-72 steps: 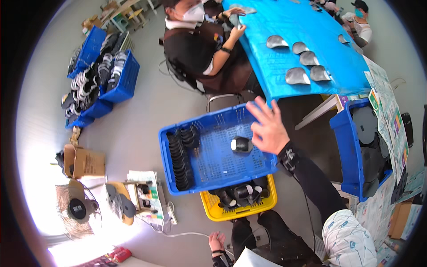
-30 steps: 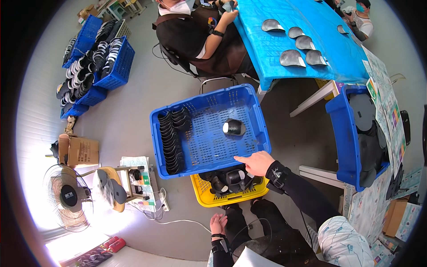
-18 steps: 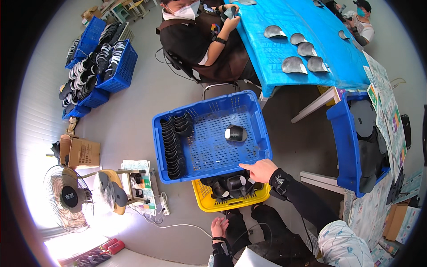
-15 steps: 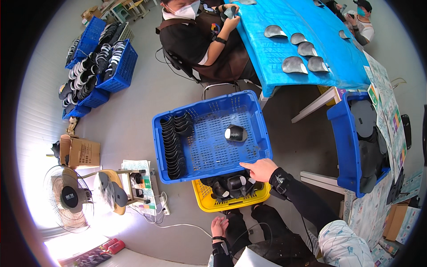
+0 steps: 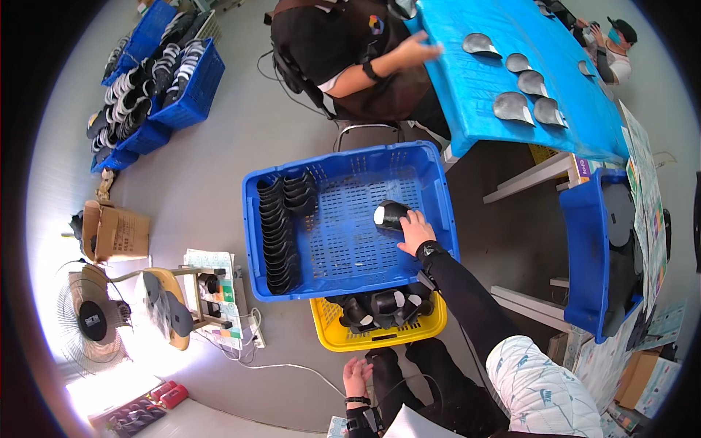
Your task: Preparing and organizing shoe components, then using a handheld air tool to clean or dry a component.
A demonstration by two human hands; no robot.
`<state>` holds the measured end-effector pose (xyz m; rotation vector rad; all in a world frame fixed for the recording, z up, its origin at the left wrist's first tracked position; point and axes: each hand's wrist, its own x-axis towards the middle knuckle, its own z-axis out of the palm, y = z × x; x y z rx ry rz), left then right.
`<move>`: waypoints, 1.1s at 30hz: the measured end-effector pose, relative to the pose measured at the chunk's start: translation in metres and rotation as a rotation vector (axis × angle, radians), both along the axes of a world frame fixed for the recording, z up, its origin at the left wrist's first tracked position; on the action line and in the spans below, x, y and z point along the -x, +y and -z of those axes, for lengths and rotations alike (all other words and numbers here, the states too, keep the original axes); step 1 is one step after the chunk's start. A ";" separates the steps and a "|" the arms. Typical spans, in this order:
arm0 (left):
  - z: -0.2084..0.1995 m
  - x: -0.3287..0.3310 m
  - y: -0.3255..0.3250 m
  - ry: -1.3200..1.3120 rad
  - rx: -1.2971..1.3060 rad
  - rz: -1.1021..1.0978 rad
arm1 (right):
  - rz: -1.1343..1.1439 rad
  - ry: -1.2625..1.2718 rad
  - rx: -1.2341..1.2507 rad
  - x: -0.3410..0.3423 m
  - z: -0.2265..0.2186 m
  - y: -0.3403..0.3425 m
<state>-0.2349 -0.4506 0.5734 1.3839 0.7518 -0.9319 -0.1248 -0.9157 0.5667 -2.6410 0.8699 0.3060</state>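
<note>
Standing at the far left, a grey pedestal fan [image 5: 93,321] faces a brown cardboard box [image 5: 113,232] on the floor. Next comes the big blue slatted plastic crate [image 5: 343,219], with a curved row of black moulded pieces [image 5: 277,233] stacked along its left wall. Below it a yellow plastic basket [image 5: 380,332] holds more dark parts. The left hand [image 5: 355,378] hangs low by the knee, loosely curled and empty. Inside the crate, the right hand [image 5: 413,230] lies with fingers spread over a single black moulded piece with a white label [image 5: 391,214], touching it without a closed grip. Further right, grey curved pieces [image 5: 522,95] sit on the blue-covered desk [image 5: 511,44].
</note>
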 end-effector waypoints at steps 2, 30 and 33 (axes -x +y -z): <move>-0.006 -0.013 -0.002 -0.037 0.009 -0.014 | -0.061 0.007 0.057 -0.008 0.012 0.010; 0.006 -0.061 -0.055 -0.058 0.095 0.044 | 0.323 -0.273 -0.145 -0.014 0.022 0.010; -0.012 -0.064 -0.063 -0.065 0.145 0.026 | 0.267 -0.436 -0.301 0.031 -0.069 0.048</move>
